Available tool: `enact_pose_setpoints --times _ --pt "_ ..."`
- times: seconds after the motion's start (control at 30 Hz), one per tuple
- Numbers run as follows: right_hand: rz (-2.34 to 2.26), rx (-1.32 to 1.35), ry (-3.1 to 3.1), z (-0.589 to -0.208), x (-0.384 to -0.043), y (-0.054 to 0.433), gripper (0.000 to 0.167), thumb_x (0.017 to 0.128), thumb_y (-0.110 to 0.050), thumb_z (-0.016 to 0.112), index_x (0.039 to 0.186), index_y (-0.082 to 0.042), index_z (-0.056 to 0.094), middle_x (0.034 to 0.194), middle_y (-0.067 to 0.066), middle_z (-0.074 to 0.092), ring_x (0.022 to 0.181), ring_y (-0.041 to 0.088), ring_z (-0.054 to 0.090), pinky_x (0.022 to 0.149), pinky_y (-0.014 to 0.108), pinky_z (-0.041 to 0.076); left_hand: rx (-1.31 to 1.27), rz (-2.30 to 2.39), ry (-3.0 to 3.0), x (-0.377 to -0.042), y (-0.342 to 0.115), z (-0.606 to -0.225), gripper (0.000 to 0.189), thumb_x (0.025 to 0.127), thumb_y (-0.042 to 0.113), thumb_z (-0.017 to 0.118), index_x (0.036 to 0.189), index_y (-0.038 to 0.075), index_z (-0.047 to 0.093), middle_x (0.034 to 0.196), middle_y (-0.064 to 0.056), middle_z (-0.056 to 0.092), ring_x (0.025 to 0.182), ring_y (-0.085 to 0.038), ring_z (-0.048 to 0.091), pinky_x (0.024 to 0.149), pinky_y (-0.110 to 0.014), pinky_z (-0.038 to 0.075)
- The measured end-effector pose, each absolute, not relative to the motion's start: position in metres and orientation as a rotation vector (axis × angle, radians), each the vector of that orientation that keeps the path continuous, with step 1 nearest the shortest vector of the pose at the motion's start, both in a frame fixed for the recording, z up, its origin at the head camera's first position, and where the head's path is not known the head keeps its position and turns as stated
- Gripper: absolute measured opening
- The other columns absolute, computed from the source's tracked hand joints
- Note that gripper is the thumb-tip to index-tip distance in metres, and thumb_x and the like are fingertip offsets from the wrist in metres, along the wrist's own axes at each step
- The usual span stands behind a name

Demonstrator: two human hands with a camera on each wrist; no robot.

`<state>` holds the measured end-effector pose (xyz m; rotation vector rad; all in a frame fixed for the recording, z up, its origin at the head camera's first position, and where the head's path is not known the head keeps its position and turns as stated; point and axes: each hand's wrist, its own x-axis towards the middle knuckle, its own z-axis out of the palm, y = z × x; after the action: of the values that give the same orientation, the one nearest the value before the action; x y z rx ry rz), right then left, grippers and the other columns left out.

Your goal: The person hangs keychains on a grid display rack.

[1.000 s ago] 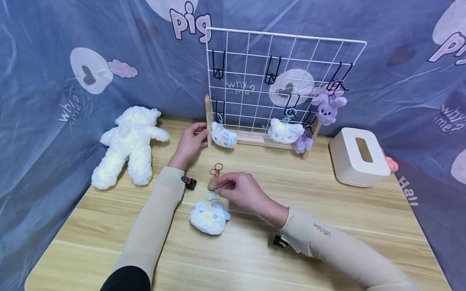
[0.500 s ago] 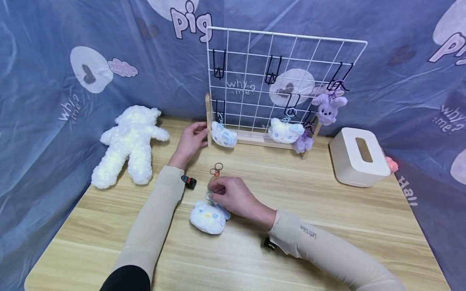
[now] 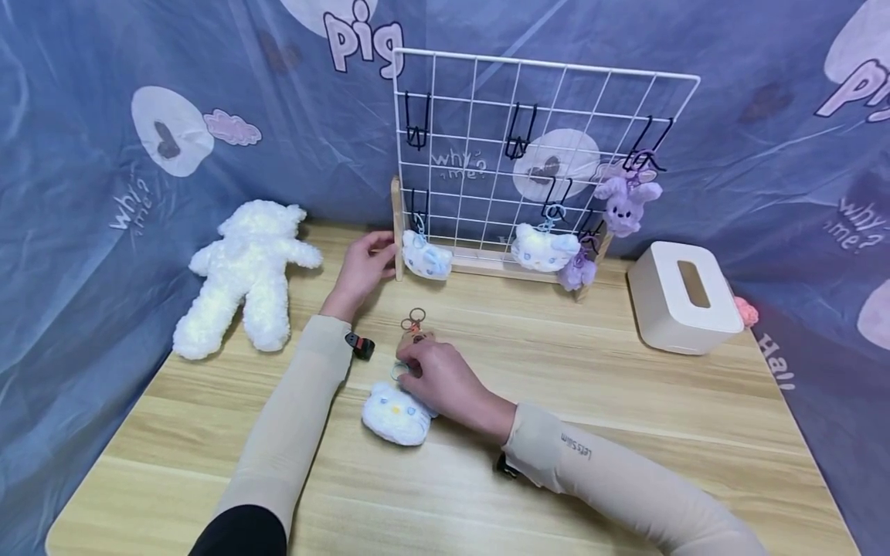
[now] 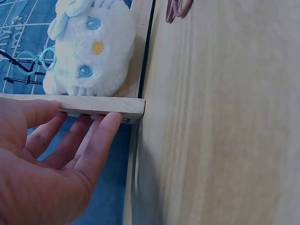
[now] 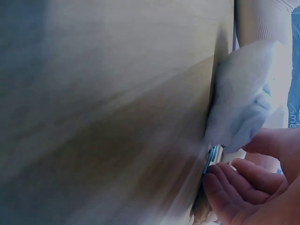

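In the head view, my right hand [image 3: 445, 382] pinches at the light-blue ring [image 3: 399, 371] of a white cat-face plush keychain [image 3: 395, 415] lying on the table. Just beyond the fingers is a brown bear keychain [image 3: 415, 337], partly covered by the hand. In the right wrist view the plush [image 5: 248, 89] covers part of the thumb, and curled fingers [image 5: 229, 187] sit by the blue ring. My left hand [image 4: 61, 164] touches the wooden side post [image 4: 103, 104] of the wire rack with extended fingers, beside a hanging cat keychain [image 4: 89, 51].
The white grid rack [image 3: 514, 154] carries black hooks, another cat keychain [image 3: 545, 249] and purple bunny keychains [image 3: 626, 205]. A white plush bear [image 3: 246, 270] lies at the left. A cream tissue box [image 3: 684, 301] stands at the right, with a pink object [image 3: 745, 312] behind it.
My right hand has moved left and slightly down, from beside the bear keychain to the blue ring, uncovering part of the bear's face. My left hand has stayed at the rack post.
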<state>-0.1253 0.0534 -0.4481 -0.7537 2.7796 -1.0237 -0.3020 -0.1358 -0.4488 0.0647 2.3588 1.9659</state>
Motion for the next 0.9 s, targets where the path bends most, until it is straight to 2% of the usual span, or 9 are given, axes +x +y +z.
enact_pose_setpoints --times 0.2,0.43,0.7,0.9 --pt "-0.898 -0.811 2.849 -0.481 -0.135 0.053 0.030 0.095 -0.025 0.085 0.120 -0.007 0.084 0.111 0.004 0.080 0.103 0.019 0.070 0.089 0.034 0.067 0.059 1.962 2.359 -0.303 -0.135 -0.449 0.041 0.116 0.014 0.063 0.155 0.002 0.062 0.145 -0.023 0.063 0.117 -0.030 0.069 0.103 -0.044 0.072" --pt "-0.773 -0.819 2.930 -0.502 -0.140 0.044 0.027 0.092 -0.027 0.089 0.113 -0.011 0.084 0.103 0.000 0.075 0.098 0.016 0.067 0.087 0.034 0.067 0.048 1.953 2.361 -0.301 -0.136 -0.447 0.042 0.115 0.014 0.063 0.156 0.003 0.061 0.147 -0.023 0.063 0.116 -0.029 0.069 0.103 -0.044 0.072" --pt "-0.557 -0.895 3.019 -0.512 -0.144 0.039 0.020 0.096 -0.028 0.086 0.110 -0.014 0.082 0.101 -0.004 0.070 0.097 0.014 0.063 0.084 0.029 0.066 0.052 1.960 2.367 -0.300 -0.135 -0.446 0.041 0.116 0.014 0.063 0.155 0.003 0.061 0.147 -0.023 0.064 0.118 -0.030 0.069 0.104 -0.046 0.072" --pt "-0.630 -0.848 2.973 -0.510 -0.144 0.040 0.020 0.091 -0.021 0.088 0.104 -0.017 0.074 0.098 -0.003 0.069 0.094 0.015 0.065 0.080 0.030 0.065 0.053 1.947 2.376 -0.299 -0.134 -0.446 0.041 0.116 0.015 0.063 0.155 0.003 0.062 0.147 -0.024 0.064 0.118 -0.031 0.070 0.104 -0.046 0.072"
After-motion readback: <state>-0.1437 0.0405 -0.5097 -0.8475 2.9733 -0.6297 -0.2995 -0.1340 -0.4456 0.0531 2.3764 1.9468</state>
